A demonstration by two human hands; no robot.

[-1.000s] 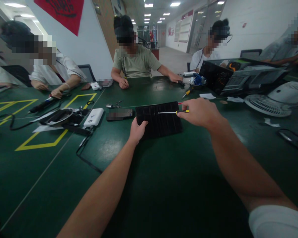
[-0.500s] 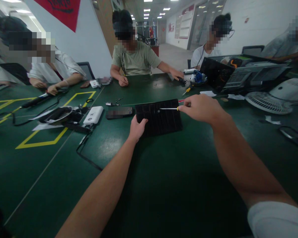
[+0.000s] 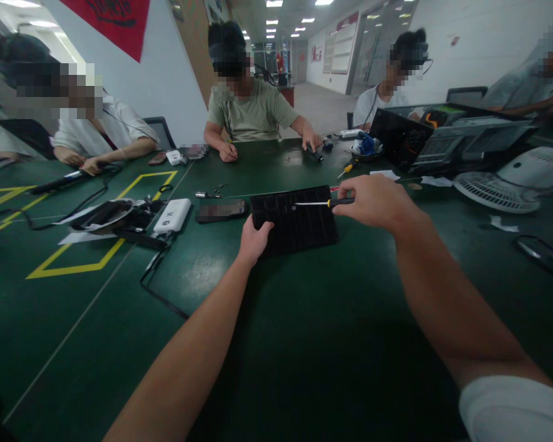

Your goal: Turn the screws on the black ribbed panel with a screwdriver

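Note:
My left hand (image 3: pixel 254 242) is closed on the near left edge of a black rectangular panel (image 3: pixel 306 226), thumb on top. Thin ribs cross the panel, and a small round metal spot shows near its middle; I cannot tell what it belongs to. In my right hand (image 3: pixel 378 199) is a screwdriver (image 3: pixel 330 202) with a black and yellow handle, gripped in pinched fingers. Its long shaft lies level over the panel, pointing left, with the tip close to the round spot. Whether the tip touches the panel I cannot tell.
Left of the panel lie a phone (image 3: pixel 221 210), small metal parts (image 3: pixel 207 194) and a white box (image 3: pixel 172 216) with a cable. Another yellow screwdriver (image 3: pixel 349 167) lies beyond. At right stand a white fan (image 3: pixel 502 187) and a computer case (image 3: pixel 470 138). Several co-workers sit around.
My right fingers have shifted along the screwdriver, so more of its handle shows. Across the table a co-worker's hand has moved left with a small dark object. The panel stays nearly still.

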